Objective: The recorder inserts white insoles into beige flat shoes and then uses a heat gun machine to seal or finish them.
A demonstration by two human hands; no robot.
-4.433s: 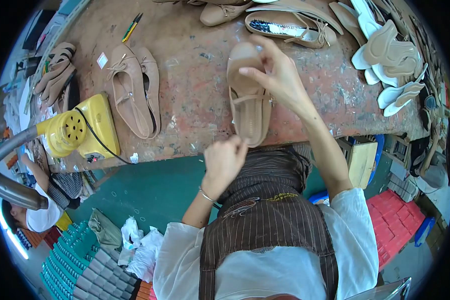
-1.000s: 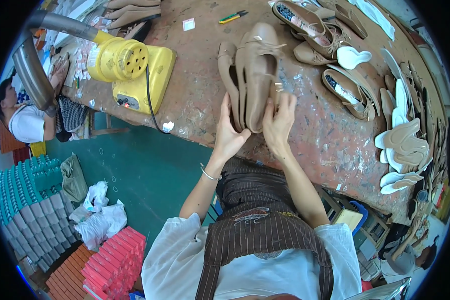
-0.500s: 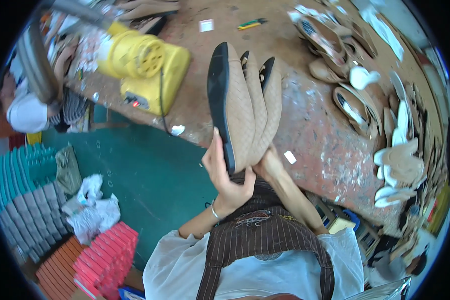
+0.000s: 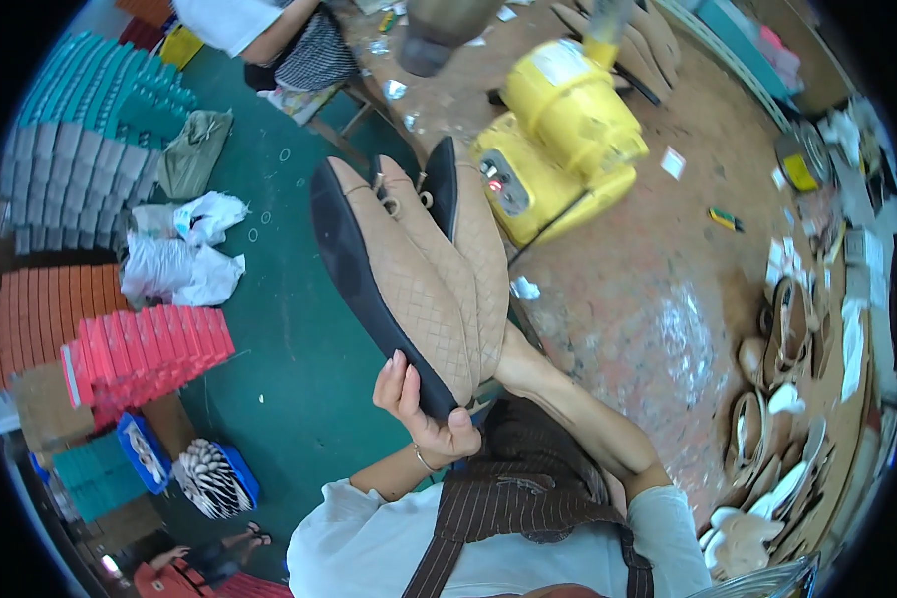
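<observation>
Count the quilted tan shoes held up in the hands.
3, pressed side by side as one bundle: the leftmost shoe shows its black sole, the middle shoe sits against it, the rightmost shoe is nearest the yellow machine. More may be hidden behind.

One head-worn fisheye view looks steeply down from above the person's chest; it sits close over the stack of tan quilted shoes (image 4: 419, 279), which fills the centre. Beyond the shoes lies a yellow machine (image 4: 558, 149); left of them, green floor (image 4: 289, 339); straight edges bend toward the rim.
</observation>
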